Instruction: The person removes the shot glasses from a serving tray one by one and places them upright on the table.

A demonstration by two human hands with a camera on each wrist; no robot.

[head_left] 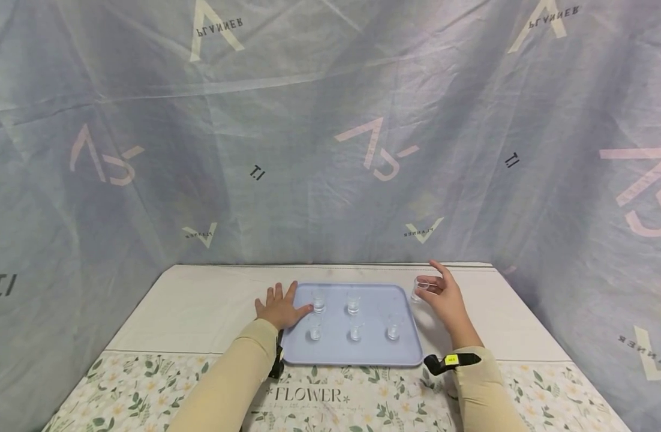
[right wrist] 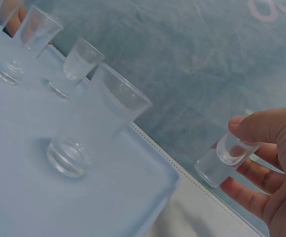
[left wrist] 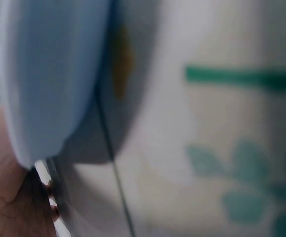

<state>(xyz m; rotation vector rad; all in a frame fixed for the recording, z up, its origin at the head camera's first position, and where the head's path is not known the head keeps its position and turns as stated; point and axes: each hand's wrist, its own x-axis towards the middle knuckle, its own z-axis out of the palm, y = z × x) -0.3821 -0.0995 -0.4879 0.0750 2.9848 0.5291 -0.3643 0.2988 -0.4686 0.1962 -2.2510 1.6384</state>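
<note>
At the right side of the blue tray (head_left: 373, 351), my right hand (head_left: 448, 305) pinches a small clear shot glass (right wrist: 214, 168) between thumb and fingers. That glass is held beyond the tray's right rim, tilted in the right wrist view. My left hand (head_left: 279, 309) rests at the tray's left edge with its fingers spread and its thumb reaching over the rim, close to the back-left shot glass (head_left: 318, 305). Several matching glasses stand upright on the tray, among them a front-right one (head_left: 393, 331). The left wrist view has the tray's side (left wrist: 54, 79) large and blurred beside the palm (left wrist: 4, 182).
A white tabletop (head_left: 201, 306) surrounds the tray, with a floral printed strip (head_left: 384, 399) along the front. Grey-blue curtain cloth (head_left: 309, 198) hangs behind the table and on both sides.
</note>
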